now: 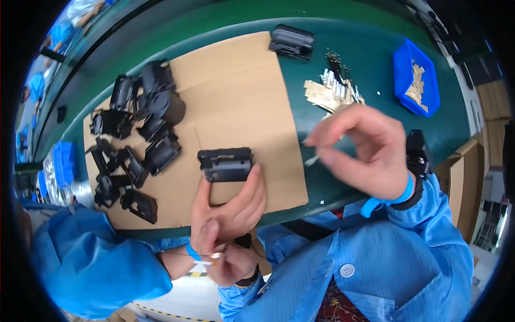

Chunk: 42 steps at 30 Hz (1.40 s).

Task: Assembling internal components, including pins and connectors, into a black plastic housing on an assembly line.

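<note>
My right hand (370, 153) hovers over the green tabletop, thumb and fingers closed in a pinch on a small whitish piece (311, 160) whose kind I cannot make out. Low in front of my body is my left hand (233, 265), blurred, its fingers closed around a small white and copper-coloured piece (205, 262). Just beyond it, a co-worker's hand (233, 209) reaches in from the left and steadies a black plastic housing (228, 165) on the cardboard sheet (230, 91). That hand partly overlaps mine in the picture.
Several black plastic housings (161, 107) crowd the cardboard's left side; another black housing (292, 41) lies beyond its far edge. Beige strips (322, 95), white pieces and small dark parts form a pile. A blue bin (402, 80) stands far right. The co-worker's sleeve (102, 263) fills the lower left.
</note>
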Available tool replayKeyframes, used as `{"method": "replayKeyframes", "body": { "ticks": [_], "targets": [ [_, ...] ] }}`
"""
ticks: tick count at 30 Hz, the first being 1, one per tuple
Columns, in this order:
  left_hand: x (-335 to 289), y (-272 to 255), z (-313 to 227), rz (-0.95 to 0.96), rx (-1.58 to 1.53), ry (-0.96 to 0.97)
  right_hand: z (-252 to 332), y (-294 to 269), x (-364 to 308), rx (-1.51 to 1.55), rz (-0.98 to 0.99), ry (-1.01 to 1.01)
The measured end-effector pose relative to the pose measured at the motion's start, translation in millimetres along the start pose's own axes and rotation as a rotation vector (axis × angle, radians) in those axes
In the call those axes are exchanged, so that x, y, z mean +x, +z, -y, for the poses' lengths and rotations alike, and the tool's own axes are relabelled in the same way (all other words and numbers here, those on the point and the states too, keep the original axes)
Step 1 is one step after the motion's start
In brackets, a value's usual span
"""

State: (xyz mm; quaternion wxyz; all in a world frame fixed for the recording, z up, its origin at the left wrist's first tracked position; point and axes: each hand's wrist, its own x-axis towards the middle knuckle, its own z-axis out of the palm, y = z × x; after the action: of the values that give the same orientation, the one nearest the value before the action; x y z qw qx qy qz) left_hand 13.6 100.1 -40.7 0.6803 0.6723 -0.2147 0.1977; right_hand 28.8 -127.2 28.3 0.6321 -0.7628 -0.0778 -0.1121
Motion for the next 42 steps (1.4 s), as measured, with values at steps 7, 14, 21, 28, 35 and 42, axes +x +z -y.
{"method": "replayKeyframes", "body": {
  "ticks": [7, 14, 21, 28, 35, 42],
  "targets": [
    [41, -32, 20, 1.205, 1.246, 0.726, -5, 68, 33, 0.026, 0.281, 0.042],
    [-9, 8, -8, 0.228, 0.785, 0.19, -19, 81, 50, -0.128, 0.397, 0.009],
    [-33, -11, 37, 0.085, 0.292, -0.073, -20, 84, 56, -0.306, 0.474, -0.111],
    [-26, -12, 39, 0.171, 0.627, 0.098, -22, 84, 60, -0.24, 0.509, -0.026],
    [-14, -5, 12, 0.265, 0.872, 0.318, -22, 86, 59, -0.277, 0.499, -0.097],
    [-8, -4, 5, 0.273, 0.871, 0.271, -23, 88, 58, -0.337, 0.477, -0.16]
  ]
}}
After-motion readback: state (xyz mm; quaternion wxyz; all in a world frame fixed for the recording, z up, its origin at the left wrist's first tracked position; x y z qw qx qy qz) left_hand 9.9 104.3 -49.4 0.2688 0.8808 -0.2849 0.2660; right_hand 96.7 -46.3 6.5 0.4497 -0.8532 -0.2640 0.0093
